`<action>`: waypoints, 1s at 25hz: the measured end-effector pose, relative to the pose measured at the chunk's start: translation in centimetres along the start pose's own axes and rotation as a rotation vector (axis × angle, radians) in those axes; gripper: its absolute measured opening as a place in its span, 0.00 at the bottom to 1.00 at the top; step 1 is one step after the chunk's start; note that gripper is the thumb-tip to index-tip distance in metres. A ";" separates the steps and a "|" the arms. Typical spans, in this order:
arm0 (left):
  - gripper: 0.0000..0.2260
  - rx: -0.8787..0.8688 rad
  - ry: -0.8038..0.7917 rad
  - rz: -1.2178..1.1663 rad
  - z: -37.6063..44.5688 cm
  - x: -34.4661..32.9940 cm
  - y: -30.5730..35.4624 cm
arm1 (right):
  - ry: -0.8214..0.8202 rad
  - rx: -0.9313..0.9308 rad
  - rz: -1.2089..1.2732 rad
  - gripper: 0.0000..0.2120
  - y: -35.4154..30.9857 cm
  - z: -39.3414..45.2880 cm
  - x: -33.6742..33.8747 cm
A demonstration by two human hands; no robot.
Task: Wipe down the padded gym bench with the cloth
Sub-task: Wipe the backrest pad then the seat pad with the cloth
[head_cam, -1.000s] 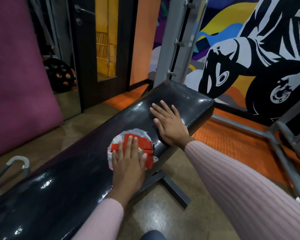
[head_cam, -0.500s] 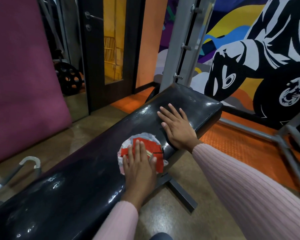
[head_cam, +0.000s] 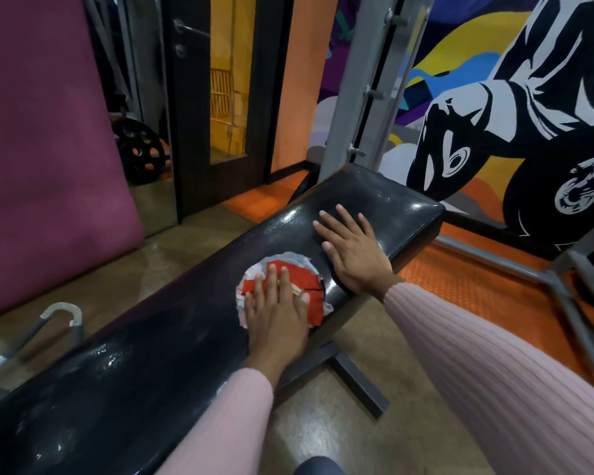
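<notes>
Little has changed: left hand (head_cam: 276,315) stays flat, fingers spread, pressing red-and-white crumpled cloth (head_cam: 283,289) mid-pad on black padded gym bench (head_cam: 144,365); right hand (head_cam: 352,250), open-palmed, keeps bracing beside cloth. Wiping barely advancing.

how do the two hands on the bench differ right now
The left hand presses flat on the red and white cloth; the right hand lies bare on the black bench. The left hand sits mid-bench, the right hand nearer the far end. Both are flat, fingers extended, in pink sleeves.
</notes>
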State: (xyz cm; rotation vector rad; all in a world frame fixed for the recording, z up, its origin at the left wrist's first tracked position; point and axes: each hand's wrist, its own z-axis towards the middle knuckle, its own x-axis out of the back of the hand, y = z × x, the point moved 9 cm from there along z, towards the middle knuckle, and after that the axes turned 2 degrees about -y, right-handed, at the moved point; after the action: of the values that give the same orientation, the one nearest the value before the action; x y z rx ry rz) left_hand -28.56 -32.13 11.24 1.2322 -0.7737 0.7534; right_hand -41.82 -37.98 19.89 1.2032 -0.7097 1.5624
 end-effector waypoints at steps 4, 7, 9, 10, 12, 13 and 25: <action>0.30 -0.058 0.068 0.105 -4.6 -1.5 0.7 | 0.014 0.017 -0.014 0.28 -0.2 0.1 -0.1; 0.29 -0.098 0.037 0.106 -4.4 -2.2 2.9 | 0.004 0.013 -0.018 0.28 0.0 0.1 -0.1; 0.30 -0.132 0.060 0.114 -3.0 -1.0 3.1 | -0.009 0.018 -0.014 0.29 -0.1 0.0 -0.2; 0.30 -0.131 0.041 0.097 -1.9 -0.7 2.4 | -0.011 0.024 -0.006 0.29 -0.2 0.0 -0.2; 0.29 -0.029 -0.007 0.003 -0.4 -0.2 -0.8 | 0.004 0.030 0.009 0.28 -0.2 0.0 -0.2; 0.28 0.027 -0.012 -0.011 -0.4 0.2 -2.5 | 0.014 0.032 0.011 0.27 -0.1 0.0 -0.1; 0.27 0.077 -0.020 0.003 0.3 0.8 -4.4 | 0.009 0.056 0.007 0.27 -0.3 -0.1 -0.2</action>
State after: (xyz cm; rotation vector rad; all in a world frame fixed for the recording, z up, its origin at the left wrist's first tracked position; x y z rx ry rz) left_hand -24.48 -33.12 9.67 1.3099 -0.7682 0.7804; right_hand -41.57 -37.85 19.64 1.2349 -0.6692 1.6018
